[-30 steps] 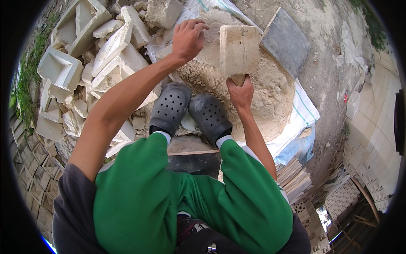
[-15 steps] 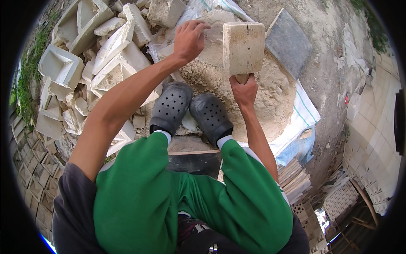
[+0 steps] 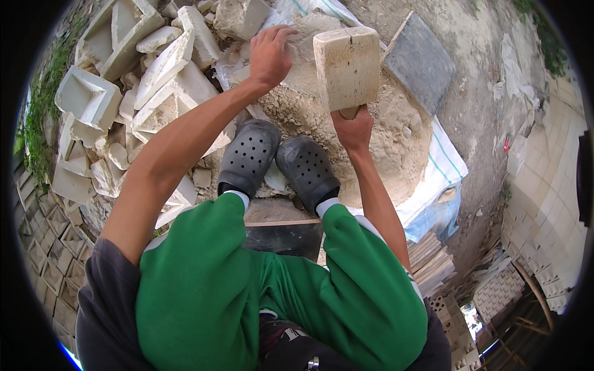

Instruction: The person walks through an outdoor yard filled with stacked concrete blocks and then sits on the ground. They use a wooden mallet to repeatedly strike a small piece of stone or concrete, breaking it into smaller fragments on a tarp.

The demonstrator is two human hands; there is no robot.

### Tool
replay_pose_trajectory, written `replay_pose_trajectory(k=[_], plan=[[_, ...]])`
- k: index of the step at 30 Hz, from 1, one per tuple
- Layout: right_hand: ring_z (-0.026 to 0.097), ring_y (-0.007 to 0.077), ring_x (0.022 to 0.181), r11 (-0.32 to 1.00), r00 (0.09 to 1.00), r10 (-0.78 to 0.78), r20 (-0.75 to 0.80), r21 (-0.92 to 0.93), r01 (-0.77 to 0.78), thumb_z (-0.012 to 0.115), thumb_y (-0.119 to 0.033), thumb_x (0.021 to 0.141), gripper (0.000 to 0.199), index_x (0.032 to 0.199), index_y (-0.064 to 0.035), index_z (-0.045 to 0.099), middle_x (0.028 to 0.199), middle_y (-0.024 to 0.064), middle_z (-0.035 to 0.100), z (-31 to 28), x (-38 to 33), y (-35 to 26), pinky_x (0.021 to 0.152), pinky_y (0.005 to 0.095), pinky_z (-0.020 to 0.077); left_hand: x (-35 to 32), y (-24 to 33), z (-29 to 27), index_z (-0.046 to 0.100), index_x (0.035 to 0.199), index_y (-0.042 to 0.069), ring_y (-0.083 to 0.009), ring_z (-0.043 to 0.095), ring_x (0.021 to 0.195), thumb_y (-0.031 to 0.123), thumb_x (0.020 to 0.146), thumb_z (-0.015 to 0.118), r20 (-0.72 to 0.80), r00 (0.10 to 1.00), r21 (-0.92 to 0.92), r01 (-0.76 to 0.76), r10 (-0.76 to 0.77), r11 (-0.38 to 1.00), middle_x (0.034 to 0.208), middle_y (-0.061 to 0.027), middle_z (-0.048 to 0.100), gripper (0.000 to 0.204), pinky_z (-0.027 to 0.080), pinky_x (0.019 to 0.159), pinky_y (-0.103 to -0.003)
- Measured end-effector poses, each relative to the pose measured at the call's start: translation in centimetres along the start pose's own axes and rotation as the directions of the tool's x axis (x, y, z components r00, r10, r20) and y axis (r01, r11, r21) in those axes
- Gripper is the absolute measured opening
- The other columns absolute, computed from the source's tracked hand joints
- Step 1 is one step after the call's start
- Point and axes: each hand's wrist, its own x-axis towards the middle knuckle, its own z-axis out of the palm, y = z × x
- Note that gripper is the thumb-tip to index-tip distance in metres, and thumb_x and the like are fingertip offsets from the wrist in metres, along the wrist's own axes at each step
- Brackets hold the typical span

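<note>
My right hand [image 3: 353, 130] is wrapped round the short handle of a wooden mallet [image 3: 348, 69], just below its block-shaped head. The head is raised over a heap of pale crushed rubble and powder [image 3: 396, 145] and hides part of it. To the left, my left hand [image 3: 270, 59] hovers by a larger dusty lump [image 3: 311, 46], fingers apart and somewhat bent, with nothing seen in them. Whether its fingertips touch the lump I cannot tell.
Broken pale cast pieces [image 3: 90, 99] are piled on the left. A dark square slab [image 3: 422, 62] lies at the far right of the heap, and a white woven sack [image 3: 447, 154] is spread beneath it. My grey clogs [image 3: 250, 154] stand at the heap's near edge.
The mallet has shifted slightly left and its head has tilted. My left hand has moved a little left, and its fingers have turned away from the mallet.
</note>
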Motion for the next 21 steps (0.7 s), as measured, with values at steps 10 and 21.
replay_pose_trajectory(k=[10,21], plan=[[0.068,0.0419,0.089,0.967,0.977,0.197,0.083,-0.184,-0.179,0.074,-0.032,0.072,0.052,0.107,0.0046,0.062,0.094,0.0271,0.069,-1.3,0.1,-1.8,0.082,0.0442,0.0529,-0.1,-0.2,-0.7,0.063,0.117,0.014,-0.0281,0.054,0.116,0.003,0.09,0.053,-0.005,0.998,0.024,0.067,-0.067,0.997,0.121,-0.0059,0.062,0.032,0.039,0.099,-0.041],[0.066,0.0467,0.093,0.942,0.966,0.206,0.154,-0.298,-0.154,0.074,-0.03,0.071,0.053,0.11,0.0042,0.061,0.096,0.0291,0.068,0.4,0.0,-0.2,0.081,0.0471,0.0528,-0.2,-0.2,-0.7,0.064,0.117,0.014,-0.0266,0.053,0.117,0.006,0.086,0.059,0.009,0.998,0.017,0.057,-0.057,0.998,0.12,-0.006,0.062,0.032,0.038,0.099,-0.039]])
